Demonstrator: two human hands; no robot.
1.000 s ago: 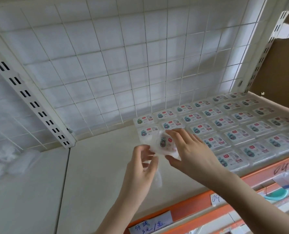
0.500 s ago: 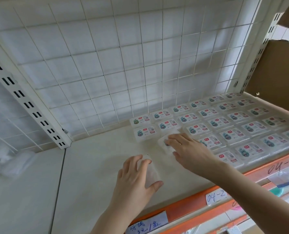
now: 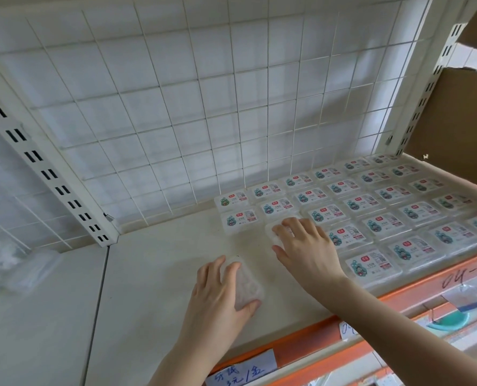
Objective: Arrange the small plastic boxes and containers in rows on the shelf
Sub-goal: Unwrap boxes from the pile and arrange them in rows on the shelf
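Observation:
Several rows of small clear plastic boxes (image 3: 371,204) with green and red labels lie flat on the right half of the cream shelf (image 3: 154,274). My right hand (image 3: 307,252) lies over one more box (image 3: 270,234) at the left end of the third row, fingers on top and thumb at its near edge. The box sits on the shelf, mostly hidden. My left hand (image 3: 218,299) grips another clear box (image 3: 247,285) down on the shelf, nearer the front edge and apart from the rows.
A white wire grid (image 3: 204,107) backs the shelf. An orange front rail (image 3: 301,338) carries handwritten paper labels (image 3: 240,369). Clear plastic bags (image 3: 9,266) lie on the neighbouring shelf at left. Brown cardboard (image 3: 454,112) stands at the right.
Both hands came down from mid-air to the shelf. The right hand brought its box to the end of the third row; the left hand lowered a second box near the front.

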